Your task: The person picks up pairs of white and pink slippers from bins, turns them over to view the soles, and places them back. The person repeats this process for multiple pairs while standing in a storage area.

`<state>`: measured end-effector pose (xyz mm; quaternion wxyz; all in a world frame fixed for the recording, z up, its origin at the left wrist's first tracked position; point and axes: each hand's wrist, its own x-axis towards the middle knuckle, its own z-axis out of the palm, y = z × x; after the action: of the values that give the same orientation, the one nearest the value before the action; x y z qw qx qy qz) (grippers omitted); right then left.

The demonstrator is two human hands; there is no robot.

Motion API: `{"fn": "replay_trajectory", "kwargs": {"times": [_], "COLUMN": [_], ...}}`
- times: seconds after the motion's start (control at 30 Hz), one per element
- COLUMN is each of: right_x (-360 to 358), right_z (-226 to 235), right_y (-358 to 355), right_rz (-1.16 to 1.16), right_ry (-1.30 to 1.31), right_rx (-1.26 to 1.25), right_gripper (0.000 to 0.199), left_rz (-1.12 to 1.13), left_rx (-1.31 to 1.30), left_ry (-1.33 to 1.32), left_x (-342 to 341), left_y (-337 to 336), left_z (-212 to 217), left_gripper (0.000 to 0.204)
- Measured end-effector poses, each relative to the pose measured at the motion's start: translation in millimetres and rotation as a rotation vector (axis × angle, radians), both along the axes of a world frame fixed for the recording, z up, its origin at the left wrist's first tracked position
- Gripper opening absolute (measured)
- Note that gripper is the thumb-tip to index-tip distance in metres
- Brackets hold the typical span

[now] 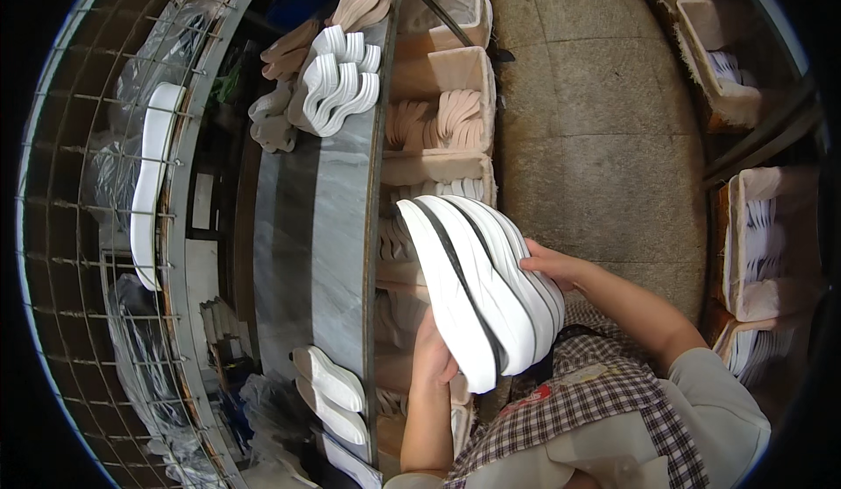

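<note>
Between my two hands is a stack of white shoe soles (495, 283), nested side by side in front of my checked apron. Dark lines show between some of them. My left hand (432, 349) supports the near left side, its fingers partly hidden under the stack. On the right side my right hand (554, 265) grips the stack, with the thumb along the outermost sole. To the left, on the grey bench (337, 226), lie a pair of white soles (328, 393) at the near end and a pile of white soles (340, 81) farther off.
Lined bins (438, 169) holding pink and white soles stand along the bench's right side. Pinkish-beige soles (361, 3) lie at its far end. A wire rack (171, 187) with one white sole (156, 187) rises at the left. More bins (745, 301) line the right, across the floor (604, 121).
</note>
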<state>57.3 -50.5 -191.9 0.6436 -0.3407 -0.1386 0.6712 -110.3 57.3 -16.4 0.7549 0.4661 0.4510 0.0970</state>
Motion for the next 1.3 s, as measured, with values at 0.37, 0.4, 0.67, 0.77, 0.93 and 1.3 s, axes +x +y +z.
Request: {"fn": "replay_trajectory", "kwargs": {"times": [0.37, 0.4, 0.67, 0.77, 0.93, 1.3], "right_x": [19.3, 16.9, -35.3, -44.3, -74.4, -190.3], "right_z": [-52.3, -63.9, -165.8, -167.8, -159.9, -288.8], "right_y": [-42.1, -44.7, -93.7, -98.7, -46.4, 21.1], "right_rz": [0.483, 0.547, 0.692, 0.820, 1.065, -0.258], "right_ry": [0.192, 0.212, 0.258, 0.063, -0.052, -0.216], "right_rx": [0.238, 0.103, -0.144, 0.104, -0.106, -0.475], "right_gripper": [0.073, 0.074, 0.077, 0.060, 0.063, 0.019], "left_rz": [-0.650, -0.692, -0.911, -0.689, -0.451, 0.462], "left_rx": [0.857, 0.545, -0.232, -0.255, -0.187, 0.547], "left_ry": [0.367, 0.258, 0.405, 0.203, 0.254, 0.472], "left_x": [13.2, 10.5, -58.1, -111.8, -222.5, -407.8], "left_y": [54.5, 66.3, 43.7, 11.3, -11.8, 115.3], "left_z": [-10.3, -12.7, -125.5, -169.0, -194.7, -225.8], "left_gripper": [0.122, 0.113, 0.088, 0.087, 0.076, 0.060]}}
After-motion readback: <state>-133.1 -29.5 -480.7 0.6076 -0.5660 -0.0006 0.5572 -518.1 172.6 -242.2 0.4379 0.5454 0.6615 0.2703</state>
